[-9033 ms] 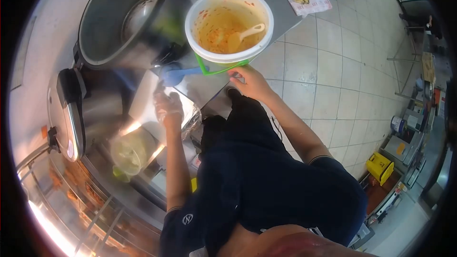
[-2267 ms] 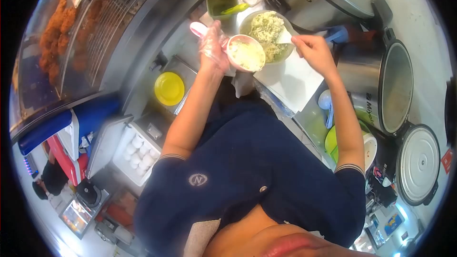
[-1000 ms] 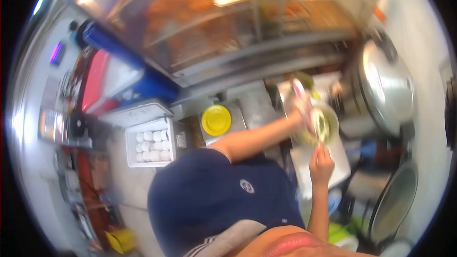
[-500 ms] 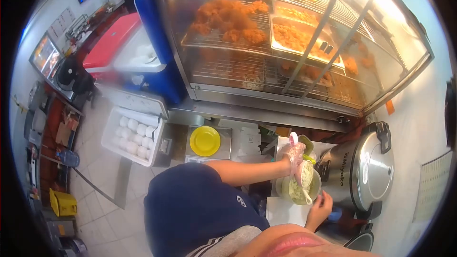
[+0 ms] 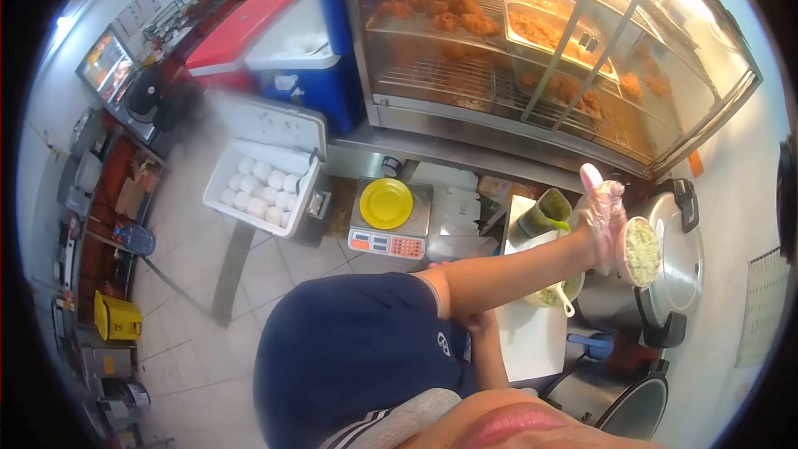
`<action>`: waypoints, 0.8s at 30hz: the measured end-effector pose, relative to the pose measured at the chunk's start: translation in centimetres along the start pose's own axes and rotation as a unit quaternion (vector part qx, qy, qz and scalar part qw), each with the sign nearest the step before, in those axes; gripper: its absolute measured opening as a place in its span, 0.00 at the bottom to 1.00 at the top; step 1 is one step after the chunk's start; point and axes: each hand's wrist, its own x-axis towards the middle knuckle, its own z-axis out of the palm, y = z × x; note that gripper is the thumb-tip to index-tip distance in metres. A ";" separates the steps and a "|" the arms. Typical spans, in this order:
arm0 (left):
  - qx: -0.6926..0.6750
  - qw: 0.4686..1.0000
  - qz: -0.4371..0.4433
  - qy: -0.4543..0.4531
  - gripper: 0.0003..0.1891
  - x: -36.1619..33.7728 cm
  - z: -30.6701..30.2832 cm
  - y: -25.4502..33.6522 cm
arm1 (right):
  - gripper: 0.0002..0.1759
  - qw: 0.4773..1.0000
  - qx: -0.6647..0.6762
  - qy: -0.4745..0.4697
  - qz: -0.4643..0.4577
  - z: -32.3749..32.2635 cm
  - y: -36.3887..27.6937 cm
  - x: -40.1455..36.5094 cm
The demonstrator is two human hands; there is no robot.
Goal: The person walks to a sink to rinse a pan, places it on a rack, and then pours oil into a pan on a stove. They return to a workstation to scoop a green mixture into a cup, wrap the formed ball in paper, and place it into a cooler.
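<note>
Head view: Your left hand (image 5: pixel 604 220), in a clear plastic glove, is clenched around the handle (image 5: pixel 590 175) of a pink cup (image 5: pixel 623 254). The cup is held out in front of the rice cooker (image 5: pixel 675 259), just beside the bowl (image 5: pixel 581 285); whether it touches the cooker cannot be determined. Your right hand (image 5: pixel 477 323) is mostly hidden behind your left forearm; you get no finding on its grip, as I cannot tell.

Risk one: spillage. The cup is tilted, its mouth towards the camera, and pale green food (image 5: pixel 642 254) appears to fill it close to the rim. A further turn of your wrist could tip it onto the cooker.

Risk two: slippage. The loose plastic may slide on the handle, particularly if damp, and the cup could roll in your grasp.

Risk three: snagging. Your left forearm crosses in front of the bowl, where a pale spoon (image 5: pixel 567 303) juts over the rim above a white board (image 5: pixel 532 345). A low swing of your sleeve or elbow could catch it. The green container (image 5: pixel 527 227) beside your arm is similarly exposed.
</note>
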 end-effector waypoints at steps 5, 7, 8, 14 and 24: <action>0.043 0.999 -0.010 0.019 0.12 -4.2 -0.1 -0.2 | 0.24 0.992 0.119 -0.003 0.037 -2.2 4.0 -2.0; 0.168 0.985 -0.030 0.030 0.28 -4.7 -2.2 0.1 | 0.20 0.939 -0.203 -0.009 -0.277 -0.4 3.6 -4.8; 0.087 0.995 0.009 0.045 0.19 -8.2 -0.6 0.7 | 0.15 0.936 -0.289 0.045 -0.195 -1.8 2.8 -6.4; 0.312 0.950 -0.028 0.003 0.16 -3.0 -14.6 9.8 | 0.32 0.528 -0.676 0.491 -0.153 -9.1 5.9 -16.5; 0.435 0.890 -0.014 0.137 0.17 -8.7 -14.7 7.3 | 0.18 0.426 -0.720 0.519 -0.178 -12.2 9.7 -17.8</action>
